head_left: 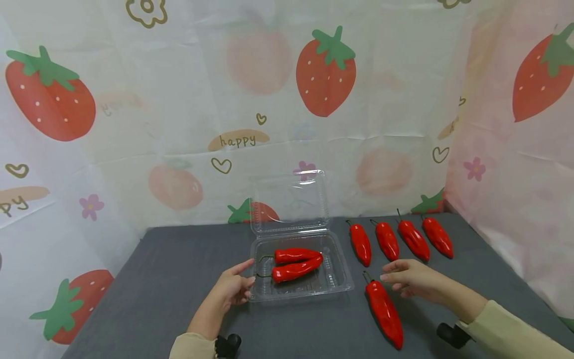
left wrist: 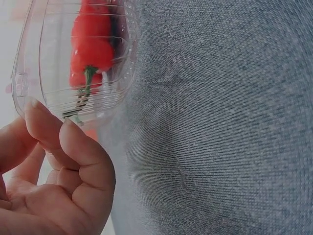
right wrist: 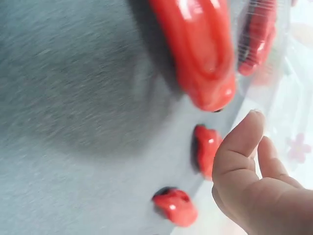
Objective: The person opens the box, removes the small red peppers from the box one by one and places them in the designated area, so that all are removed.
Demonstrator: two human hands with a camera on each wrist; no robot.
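A clear plastic clamshell box (head_left: 341, 284) stands with its lid (head_left: 289, 199) raised at the back. Two red chili peppers (head_left: 293, 271) lie in it, green stems toward the left. At the box's left rim is my left hand (head_left: 230, 286), its fingertips right at the edge and fingers loosely bent; the left wrist view shows the fingertips (left wrist: 36, 112) overlapping the rim. My right hand (head_left: 414, 279) hovers by the stem end of a single red pepper (head_left: 385, 314) right of the box. Nothing is held in it, fingers relaxed and slightly bent.
Several more red peppers (head_left: 408, 234) lie in a row at the back right of the grey tabletop (head_left: 179, 279). Behind the table hangs a fruit-patterned cloth (head_left: 188, 99), continuing along both sides.
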